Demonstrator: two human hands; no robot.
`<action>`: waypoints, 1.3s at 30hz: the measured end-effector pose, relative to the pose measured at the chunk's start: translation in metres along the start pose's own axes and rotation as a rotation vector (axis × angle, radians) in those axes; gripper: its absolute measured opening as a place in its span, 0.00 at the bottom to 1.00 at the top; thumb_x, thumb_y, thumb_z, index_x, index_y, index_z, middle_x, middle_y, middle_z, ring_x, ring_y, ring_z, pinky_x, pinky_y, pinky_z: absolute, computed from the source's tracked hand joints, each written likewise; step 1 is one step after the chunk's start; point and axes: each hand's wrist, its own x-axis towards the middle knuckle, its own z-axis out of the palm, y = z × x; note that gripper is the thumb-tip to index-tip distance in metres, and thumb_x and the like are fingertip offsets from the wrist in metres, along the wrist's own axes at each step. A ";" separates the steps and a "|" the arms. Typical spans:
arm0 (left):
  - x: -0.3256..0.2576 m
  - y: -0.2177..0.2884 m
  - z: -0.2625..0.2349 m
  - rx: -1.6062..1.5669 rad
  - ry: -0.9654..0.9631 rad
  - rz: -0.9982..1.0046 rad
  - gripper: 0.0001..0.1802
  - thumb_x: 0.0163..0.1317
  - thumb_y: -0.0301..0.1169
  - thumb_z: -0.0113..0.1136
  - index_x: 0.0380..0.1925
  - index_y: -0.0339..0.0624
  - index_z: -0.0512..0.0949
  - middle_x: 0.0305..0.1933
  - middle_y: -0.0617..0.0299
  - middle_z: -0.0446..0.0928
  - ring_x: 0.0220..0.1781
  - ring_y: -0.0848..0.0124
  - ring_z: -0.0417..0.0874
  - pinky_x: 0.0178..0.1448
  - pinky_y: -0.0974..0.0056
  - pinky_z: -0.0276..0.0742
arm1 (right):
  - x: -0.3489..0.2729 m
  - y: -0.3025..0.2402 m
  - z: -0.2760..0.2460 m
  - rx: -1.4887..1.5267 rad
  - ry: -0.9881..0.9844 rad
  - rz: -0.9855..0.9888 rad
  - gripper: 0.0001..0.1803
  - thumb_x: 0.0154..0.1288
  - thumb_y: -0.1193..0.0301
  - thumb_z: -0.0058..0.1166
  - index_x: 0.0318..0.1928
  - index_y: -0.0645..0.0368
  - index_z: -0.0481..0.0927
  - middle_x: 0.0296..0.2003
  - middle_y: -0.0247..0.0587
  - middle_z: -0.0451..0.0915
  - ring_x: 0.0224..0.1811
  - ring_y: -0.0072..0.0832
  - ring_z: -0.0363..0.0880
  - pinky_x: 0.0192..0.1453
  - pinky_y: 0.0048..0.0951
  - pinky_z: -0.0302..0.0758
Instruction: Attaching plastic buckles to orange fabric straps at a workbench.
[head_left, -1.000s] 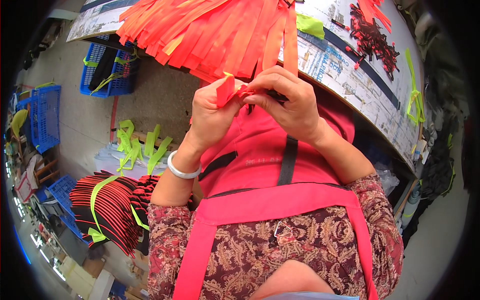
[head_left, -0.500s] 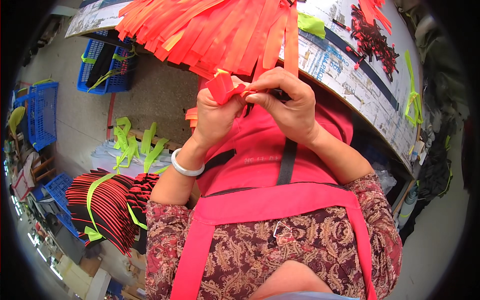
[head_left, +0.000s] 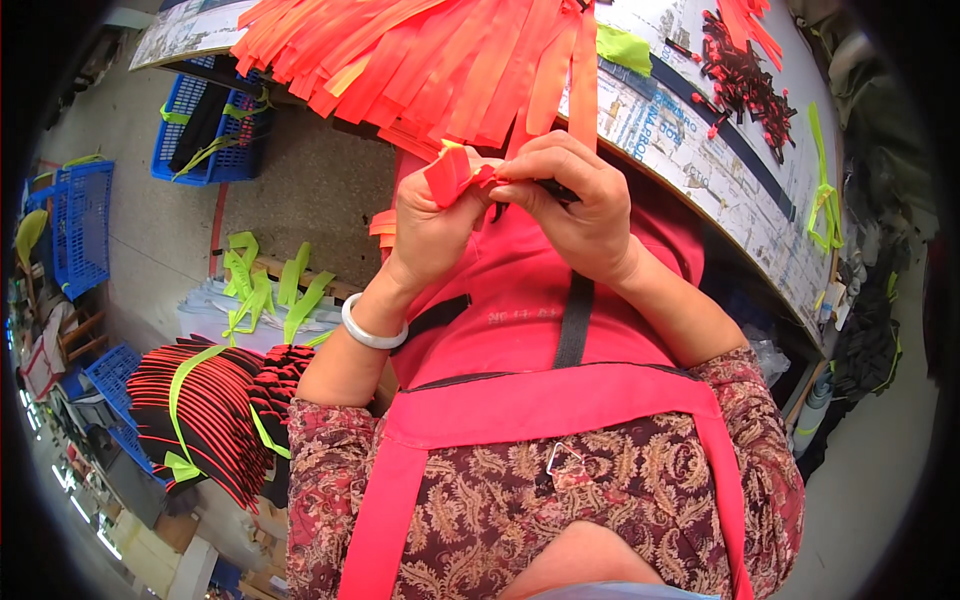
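My left hand [head_left: 432, 228] pinches the folded end of an orange-red strap [head_left: 452, 172] just under the table edge. My right hand [head_left: 572, 195] grips the same strap from the right, and a small dark part shows between its fingers. A long orange-red strip [head_left: 582, 70] runs up from my hands to a pile of orange-red straps [head_left: 420, 60] that hangs over the table edge. A pale bangle [head_left: 368, 332] is on my left wrist. I wear a pink apron over a patterned top.
A table [head_left: 700, 130] covered with printed paper carries a heap of small black and red parts [head_left: 738, 80] and lime green straps [head_left: 822, 200]. At the left stand bundles of black and red pieces tied with lime bands [head_left: 205, 420], lime straps [head_left: 262, 295] and blue crates [head_left: 205, 130].
Both hands have stayed together on the strap. My left hand's fingers have shifted a little, turning the folded strap end.
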 end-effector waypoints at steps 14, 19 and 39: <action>0.003 0.000 -0.006 0.031 -0.073 -0.011 0.04 0.58 0.18 0.58 0.34 0.33 0.79 0.30 0.64 0.75 0.31 0.78 0.73 0.34 0.73 0.69 | -0.006 0.001 0.002 0.026 -0.053 0.114 0.10 0.52 0.80 0.65 0.36 0.63 0.80 0.30 0.38 0.77 0.30 0.25 0.77 0.34 0.23 0.74; 0.006 0.004 -0.008 0.040 -0.076 -0.042 0.04 0.55 0.17 0.59 0.32 0.32 0.79 0.30 0.61 0.75 0.31 0.74 0.75 0.35 0.71 0.70 | -0.005 0.001 0.002 0.033 -0.082 0.143 0.09 0.52 0.79 0.65 0.36 0.63 0.80 0.30 0.39 0.77 0.30 0.24 0.77 0.34 0.23 0.74; 0.008 0.005 -0.004 0.044 -0.055 -0.030 0.03 0.59 0.18 0.58 0.34 0.33 0.78 0.32 0.67 0.76 0.34 0.82 0.74 0.38 0.76 0.70 | -0.006 0.002 0.004 0.185 -0.006 0.352 0.07 0.55 0.80 0.62 0.36 0.64 0.78 0.29 0.34 0.76 0.30 0.16 0.72 0.34 0.19 0.69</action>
